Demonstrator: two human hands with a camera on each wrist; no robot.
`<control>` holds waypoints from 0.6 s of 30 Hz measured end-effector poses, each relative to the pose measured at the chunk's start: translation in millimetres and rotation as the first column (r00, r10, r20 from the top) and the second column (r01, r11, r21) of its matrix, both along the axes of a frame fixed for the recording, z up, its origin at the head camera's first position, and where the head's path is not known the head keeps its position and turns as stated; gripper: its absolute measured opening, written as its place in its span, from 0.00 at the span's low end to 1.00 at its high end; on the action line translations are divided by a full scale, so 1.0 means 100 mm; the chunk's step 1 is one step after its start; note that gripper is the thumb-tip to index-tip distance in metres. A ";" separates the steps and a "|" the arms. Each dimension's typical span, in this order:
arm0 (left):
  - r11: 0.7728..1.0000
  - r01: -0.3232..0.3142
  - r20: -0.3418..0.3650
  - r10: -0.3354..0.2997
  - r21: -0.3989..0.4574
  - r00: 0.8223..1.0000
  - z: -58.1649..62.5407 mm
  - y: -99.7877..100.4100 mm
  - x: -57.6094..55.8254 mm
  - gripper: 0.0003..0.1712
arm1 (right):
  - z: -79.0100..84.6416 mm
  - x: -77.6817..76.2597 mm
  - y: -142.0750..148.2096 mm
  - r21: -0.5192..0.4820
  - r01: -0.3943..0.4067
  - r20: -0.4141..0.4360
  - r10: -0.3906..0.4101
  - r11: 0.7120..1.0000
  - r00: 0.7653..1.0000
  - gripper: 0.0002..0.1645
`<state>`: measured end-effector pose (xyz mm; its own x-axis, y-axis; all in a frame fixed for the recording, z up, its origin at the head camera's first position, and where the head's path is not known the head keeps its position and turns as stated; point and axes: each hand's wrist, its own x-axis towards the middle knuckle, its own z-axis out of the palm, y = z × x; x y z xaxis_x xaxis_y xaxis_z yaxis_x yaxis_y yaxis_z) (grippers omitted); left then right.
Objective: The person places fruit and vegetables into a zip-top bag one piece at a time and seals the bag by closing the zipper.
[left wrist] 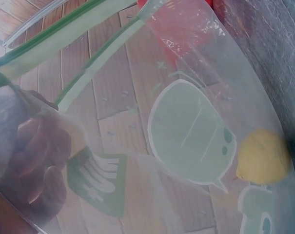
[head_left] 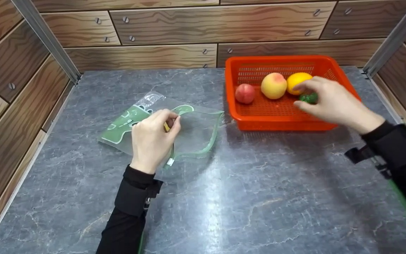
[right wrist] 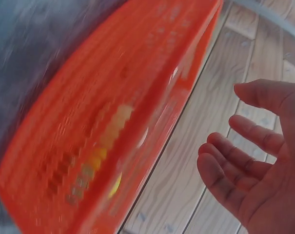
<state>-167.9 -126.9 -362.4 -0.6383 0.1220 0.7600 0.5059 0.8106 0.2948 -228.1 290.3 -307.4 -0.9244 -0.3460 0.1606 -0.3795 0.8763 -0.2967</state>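
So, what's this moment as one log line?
left hand: holds clear bag; right hand: empty, over red basket; through bag: yellow fruit; in basket: peach

A clear bag (head_left: 199, 132) with green, white-outlined printing lies just left of the basket, its mouth toward it; the two green zip strips stand apart, a white slider (head_left: 170, 162) at the near end. The left hand (head_left: 153, 139) pinches the bag by its mouth edge, and a round yellow fruit (left wrist: 263, 157) shows through the film. In the red-orange basket (head_left: 277, 124), the right hand (head_left: 333, 100), fingers spread, hangs over a green bumpy piece (head_left: 308, 98) beside an orange-yellow fruit (head_left: 294, 84), a blushed yellow peach (head_left: 274, 85) and a smaller red fruit (head_left: 245, 93).
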 end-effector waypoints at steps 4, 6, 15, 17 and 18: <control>1.000 0.003 0.003 -0.003 -0.003 1.000 0.00 0.00 0.00 0.04 | 0.05 -0.16 0.16 0.136 0.022 0.041 -0.028 0.991 0.999 0.26; 1.000 0.004 0.004 -0.004 -0.006 1.000 0.00 0.00 0.00 0.04 | 0.05 -0.26 0.23 0.211 0.011 0.066 -0.025 0.977 0.998 0.28; 1.000 -0.008 0.004 0.008 -0.015 1.000 0.01 0.00 0.00 0.04 | -0.01 -0.69 0.45 0.479 -0.139 0.158 0.071 0.867 0.985 0.36; 1.000 -0.008 0.005 0.008 -0.016 1.000 0.01 0.00 0.00 0.04 | -0.04 -0.76 0.48 0.519 -0.173 0.188 0.086 0.837 0.978 0.37; 1.000 -0.009 0.005 0.009 -0.016 1.000 0.01 0.00 0.01 0.04 | -0.05 -0.79 0.49 0.534 -0.187 0.203 0.090 0.825 0.975 0.37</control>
